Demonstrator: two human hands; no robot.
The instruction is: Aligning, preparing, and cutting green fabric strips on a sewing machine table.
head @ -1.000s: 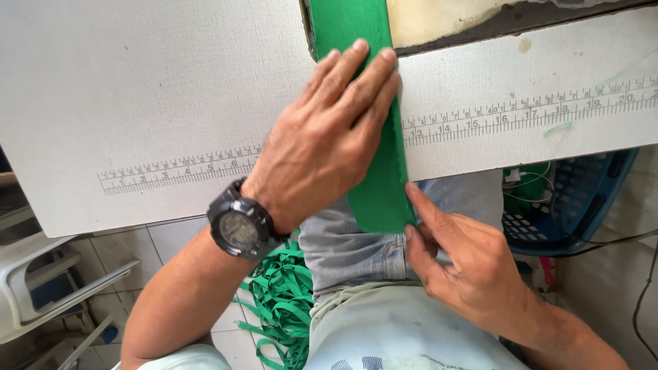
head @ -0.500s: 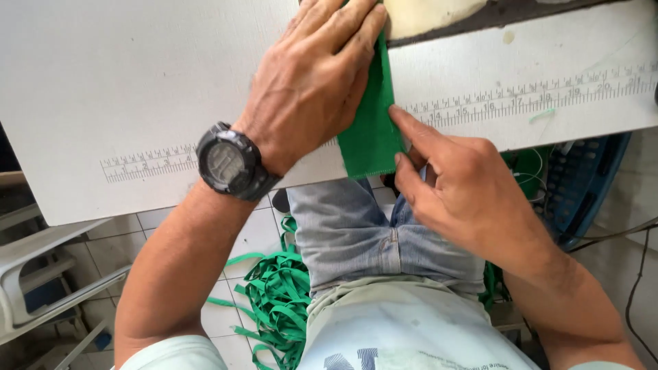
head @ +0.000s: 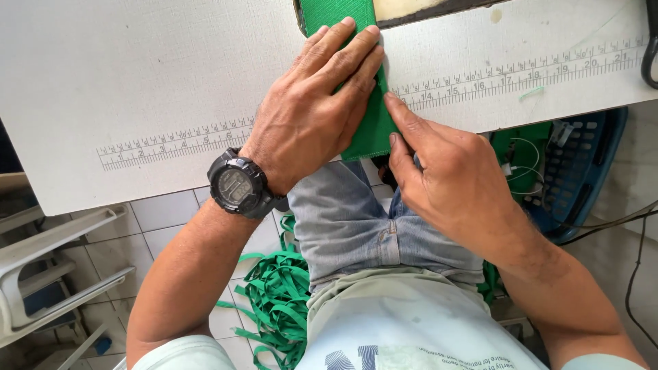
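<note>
Green cloth strip (head: pixel 373 130), white table (head: pixel 137 75), black watch (head: pixel 238 185), green scraps (head: pixel 274 301) lower centre, perhaps a blue basket (head: pixel 582 171).

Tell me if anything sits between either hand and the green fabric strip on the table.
Nothing visible does. The left hand lies flat on the green fabric strip, pressing it to the white table. The right hand touches the strip's right edge with thumb and forefinger, beside the printed ruler scale.
</note>
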